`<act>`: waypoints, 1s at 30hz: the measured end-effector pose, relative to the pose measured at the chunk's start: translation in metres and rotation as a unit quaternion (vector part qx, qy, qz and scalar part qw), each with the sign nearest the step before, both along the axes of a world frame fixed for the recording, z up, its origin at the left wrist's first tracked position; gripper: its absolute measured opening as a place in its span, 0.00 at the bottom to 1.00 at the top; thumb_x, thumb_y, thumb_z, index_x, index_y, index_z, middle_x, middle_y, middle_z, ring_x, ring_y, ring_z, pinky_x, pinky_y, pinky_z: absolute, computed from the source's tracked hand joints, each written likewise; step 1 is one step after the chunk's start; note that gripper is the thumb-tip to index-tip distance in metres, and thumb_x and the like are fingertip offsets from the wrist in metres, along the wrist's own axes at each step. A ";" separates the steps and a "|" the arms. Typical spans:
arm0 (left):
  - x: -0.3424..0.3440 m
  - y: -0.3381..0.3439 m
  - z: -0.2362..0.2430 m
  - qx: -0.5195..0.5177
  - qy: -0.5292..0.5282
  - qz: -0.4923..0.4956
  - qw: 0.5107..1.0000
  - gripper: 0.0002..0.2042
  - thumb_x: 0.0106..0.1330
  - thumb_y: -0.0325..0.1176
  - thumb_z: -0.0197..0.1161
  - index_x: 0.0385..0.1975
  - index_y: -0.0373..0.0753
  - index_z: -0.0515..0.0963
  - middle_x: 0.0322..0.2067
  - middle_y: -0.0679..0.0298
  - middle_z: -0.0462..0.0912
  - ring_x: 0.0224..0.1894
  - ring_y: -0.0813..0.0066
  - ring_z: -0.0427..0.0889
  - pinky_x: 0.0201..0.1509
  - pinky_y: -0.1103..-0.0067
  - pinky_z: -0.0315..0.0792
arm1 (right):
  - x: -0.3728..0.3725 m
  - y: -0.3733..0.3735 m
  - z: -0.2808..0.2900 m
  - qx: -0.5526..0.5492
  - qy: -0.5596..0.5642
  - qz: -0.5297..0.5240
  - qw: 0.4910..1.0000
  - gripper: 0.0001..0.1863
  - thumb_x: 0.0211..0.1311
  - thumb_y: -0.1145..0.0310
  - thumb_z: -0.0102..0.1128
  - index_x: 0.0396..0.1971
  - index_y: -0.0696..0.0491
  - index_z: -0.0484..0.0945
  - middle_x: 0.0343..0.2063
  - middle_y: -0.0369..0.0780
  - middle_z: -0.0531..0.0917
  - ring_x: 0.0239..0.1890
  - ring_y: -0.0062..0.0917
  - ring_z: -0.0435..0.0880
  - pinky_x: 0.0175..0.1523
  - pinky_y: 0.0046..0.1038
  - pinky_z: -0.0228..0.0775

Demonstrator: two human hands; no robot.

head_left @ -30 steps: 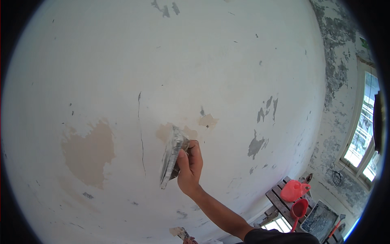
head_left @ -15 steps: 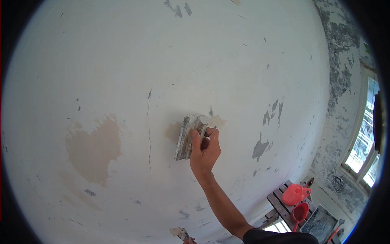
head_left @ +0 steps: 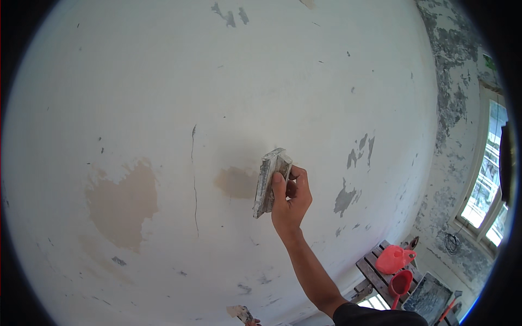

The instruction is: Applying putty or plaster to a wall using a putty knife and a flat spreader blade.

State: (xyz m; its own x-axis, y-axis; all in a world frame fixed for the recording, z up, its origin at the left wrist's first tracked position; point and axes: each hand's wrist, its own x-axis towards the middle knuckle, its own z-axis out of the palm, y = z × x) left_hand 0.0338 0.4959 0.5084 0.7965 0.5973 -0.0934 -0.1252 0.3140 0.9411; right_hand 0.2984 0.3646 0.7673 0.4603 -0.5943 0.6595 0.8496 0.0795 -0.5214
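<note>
**One hand, one block, one white wall**

A white plastered wall (head_left: 261, 81) fills nearly the whole view, curving away at the edges. Just left of the hand lies a small tan patch (head_left: 235, 182); well to the left of that sits a second, larger tan patch (head_left: 122, 201). Between these two patches a thin crack (head_left: 194, 179) runs down the plaster. To the right of the hand, several grey spots of flaked paint (head_left: 345, 198) mark the surface, and two more grey flakes (head_left: 231, 15) show far above it.

The right hand (head_left: 291, 198) comes up from the lower edge on a bare forearm and is clenched around one sanding block (head_left: 269, 182). The thumb lies along the block's near side, and the fingers wrap its back. The block stands almost upright, its face against the wall at the right edge of the small patch.

The left hand is out of sight.

Below and to the right of the hand stands a slatted wooden stand (head_left: 375, 269). On it rest two red things: a jug (head_left: 394, 258) and, just beneath it, a scoop (head_left: 401, 283). Beside them lies one dark tray (head_left: 429, 298). Far right, a window (head_left: 489, 185) lets in daylight beside a badly peeled stretch of wall.
</note>
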 end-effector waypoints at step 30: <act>0.013 -0.020 0.047 0.084 -0.153 -0.177 0.969 0.08 0.73 0.28 0.50 0.48 0.39 0.64 0.31 0.60 0.74 0.19 0.84 0.63 0.22 0.84 0.61 | -0.060 -0.027 -0.147 0.171 0.093 0.492 0.849 0.17 0.66 0.79 0.49 0.54 0.59 0.68 0.48 0.41 0.79 0.49 0.25 0.80 0.53 0.28 0.74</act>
State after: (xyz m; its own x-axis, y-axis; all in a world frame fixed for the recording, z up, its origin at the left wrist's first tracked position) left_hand 0.0469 0.4764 0.5556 0.9294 0.2675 0.2543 -0.3188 0.2344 0.9184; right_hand 0.2386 0.3379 0.6208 0.9216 -0.0038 0.3880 0.1899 0.8765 -0.4424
